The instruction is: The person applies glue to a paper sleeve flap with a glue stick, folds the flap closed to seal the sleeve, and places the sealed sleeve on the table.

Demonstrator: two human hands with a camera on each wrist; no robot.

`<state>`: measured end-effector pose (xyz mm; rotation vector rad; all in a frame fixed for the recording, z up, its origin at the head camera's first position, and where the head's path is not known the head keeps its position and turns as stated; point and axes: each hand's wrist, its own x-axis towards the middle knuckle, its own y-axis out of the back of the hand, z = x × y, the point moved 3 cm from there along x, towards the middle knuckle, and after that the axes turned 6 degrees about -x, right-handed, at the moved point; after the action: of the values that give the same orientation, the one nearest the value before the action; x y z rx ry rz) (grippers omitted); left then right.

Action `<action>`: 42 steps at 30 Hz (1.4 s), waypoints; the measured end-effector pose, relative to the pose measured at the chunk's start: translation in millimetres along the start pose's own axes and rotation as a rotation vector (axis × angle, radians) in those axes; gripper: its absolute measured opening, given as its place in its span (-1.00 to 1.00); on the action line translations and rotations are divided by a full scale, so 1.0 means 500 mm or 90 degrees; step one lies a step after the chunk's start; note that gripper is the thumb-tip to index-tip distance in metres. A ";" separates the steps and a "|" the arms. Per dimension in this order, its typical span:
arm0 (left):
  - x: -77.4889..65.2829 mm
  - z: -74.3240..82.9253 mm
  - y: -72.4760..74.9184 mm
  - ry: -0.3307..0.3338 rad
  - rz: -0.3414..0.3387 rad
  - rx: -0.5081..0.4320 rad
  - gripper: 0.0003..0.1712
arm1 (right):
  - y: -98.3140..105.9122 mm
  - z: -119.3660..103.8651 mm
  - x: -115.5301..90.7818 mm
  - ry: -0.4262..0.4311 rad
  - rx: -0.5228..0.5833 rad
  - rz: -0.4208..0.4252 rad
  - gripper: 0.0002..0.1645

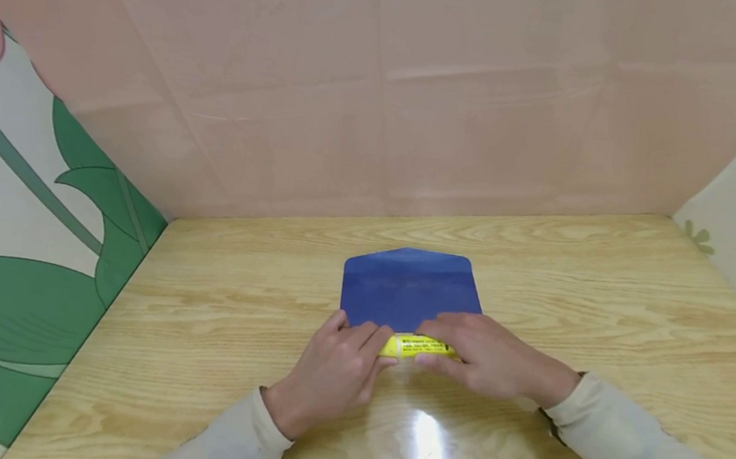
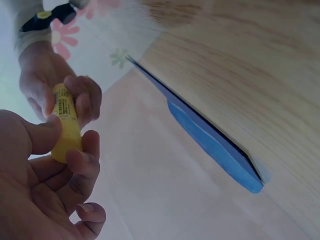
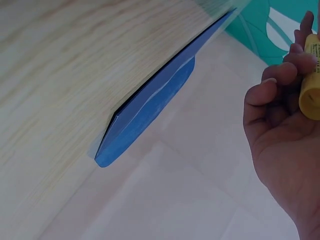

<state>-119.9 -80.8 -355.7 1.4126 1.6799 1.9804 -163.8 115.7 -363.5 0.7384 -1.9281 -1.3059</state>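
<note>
Wood-grain table (image 1: 196, 331) below, pink backdrop (image 1: 287, 101) behind its far edge, leafy green-and-white panel (image 1: 10, 304) along the left side. Left hand (image 1: 335, 361): fingers bent, thumb and fingers pinching one end of a yellow tube (image 1: 424, 347). Right hand (image 1: 492, 358): thumb below, fingers above, gripping the other end; printed label exposed between the hands. Left-end section past the pale seam looks like a cap, though blur leaves this uncertain. Tube held sideways, raised off the tabletop, at the near side of a blue envelope (image 1: 408, 293). Envelope lies on the table, wood surface visible to its left, right and beyond. Forearms in pale sleeves (image 1: 629, 436) angle inward from the lower corners, hands close together
</note>
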 end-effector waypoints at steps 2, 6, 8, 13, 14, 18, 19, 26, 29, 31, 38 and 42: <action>0.000 0.000 0.000 -0.001 0.005 0.003 -0.66 | 0.000 0.001 0.000 0.003 0.003 0.012 -0.86; 0.000 -0.001 0.000 -0.009 0.023 0.012 -0.66 | 0.002 0.001 0.000 0.008 0.007 0.027 -0.80; 0.001 0.000 -0.001 -0.011 0.027 0.014 -0.67 | 0.003 0.002 -0.001 0.007 0.006 0.032 -0.79; 0.002 0.000 0.000 -0.010 0.036 0.011 -0.69 | 0.005 0.001 -0.002 0.004 0.004 0.037 -0.80; 0.002 0.000 0.000 -0.009 0.036 0.011 -0.69 | 0.005 0.001 -0.002 0.002 0.004 0.039 -0.80; 0.002 -0.001 -0.002 0.007 0.020 -0.002 -0.68 | 0.007 0.003 -0.002 -0.008 0.009 0.049 -0.76; 0.002 -0.001 -0.002 0.013 0.014 -0.007 -0.68 | 0.007 0.003 -0.002 -0.009 0.011 0.052 -0.75; 0.002 -0.001 -0.003 0.034 -0.007 -0.026 -0.67 | 0.008 0.005 -0.001 -0.002 0.013 0.061 -0.76; 0.002 -0.001 -0.003 0.037 -0.008 -0.029 -0.67 | 0.008 0.006 -0.001 -0.004 0.009 0.061 -0.75; 0.001 -0.002 -0.004 0.041 -0.013 -0.032 -0.66 | 0.008 0.006 -0.002 -0.005 0.007 0.062 -0.74; 0.001 -0.002 -0.004 0.047 -0.017 -0.036 -0.66 | 0.008 0.006 -0.002 0.001 0.004 0.068 -0.74; 0.002 -0.002 -0.005 0.046 -0.014 -0.040 -0.67 | 0.009 0.005 -0.003 0.004 0.000 0.074 -0.76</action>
<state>-122.3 -79.7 -357.2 1.3115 1.6384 2.0774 -165.4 119.5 -360.4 0.6201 -1.9362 -1.2312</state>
